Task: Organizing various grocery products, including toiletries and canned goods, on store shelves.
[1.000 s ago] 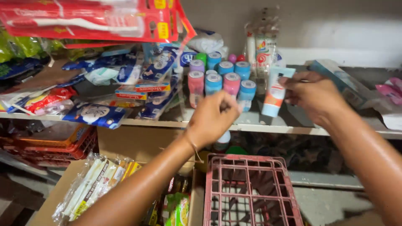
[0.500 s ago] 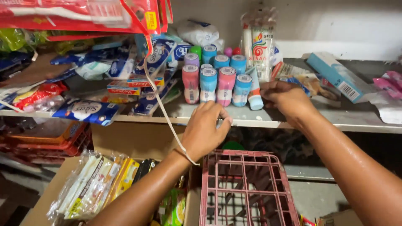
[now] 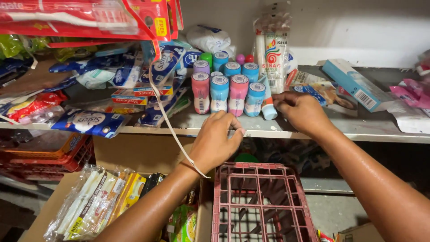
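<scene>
Packets in soft blue-and-white plastic wrap (image 3: 89,122) lie in a loose heap at the left end of the shelf (image 3: 313,127), under red carded toothbrush packs (image 3: 85,18) hanging above. Lower left, a cardboard box holds glossy cellophane biscuit packs (image 3: 96,204).

Near the middle, the left hand (image 3: 217,143) has come down from where it hovered in front of the roll-on bottles a second ago; it now rests just below the shelf edge, above the red plastic crate (image 3: 260,201), its fingers curled loosely, and nothing can be made out in them. A thin pale band hangs from the packs above and crosses its wrist.

Behind it stand the small roll-on bottles (image 3: 228,92), smooth cylinders in pink, blue and purple with printed caps, packed upright in tight rows. The small white tube with the orange base (image 3: 268,107), which was lifted clear of the shelf a second ago, now stands at the right end of the front row, touching the blue bottle beside it. That suggests the tube has just been set into the row.

The right hand (image 3: 302,112) stays against the tube, fingers bent around its side; whether they grip it or only steady it cannot be told.

Further right, flat cardboard boxes, one pale blue (image 3: 354,85), lie on the bare grey shelf, and crinkled pink packets (image 3: 410,94) sit at the far end.
</scene>
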